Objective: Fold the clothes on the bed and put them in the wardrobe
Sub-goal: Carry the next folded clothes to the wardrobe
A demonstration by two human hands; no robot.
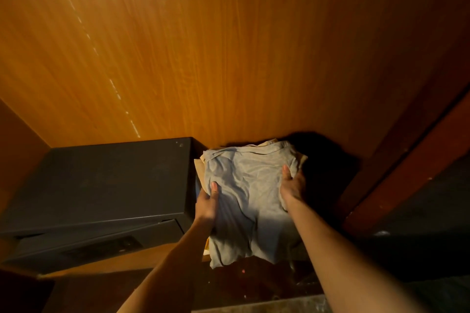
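Both bare forearms reach forward side by side, the left hand [207, 202] and right hand [292, 187] each with thumb on top and fingers tucked underneath, gripping what they hold between them.

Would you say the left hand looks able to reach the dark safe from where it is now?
Probably yes: the left hand sits right beside the dark safe, but it grips the grey shirt.

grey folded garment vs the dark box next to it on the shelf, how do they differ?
The grey garment is soft, creased and pale; the dark box is rigid, flat-faced and near black. The garment is gripped at its edges by the left hand and right hand; no hand touches the box. The garment's near edge hangs over the shelf front; the box sits wholly on the shelf. Both lie in the wooden wardrobe, side by side.
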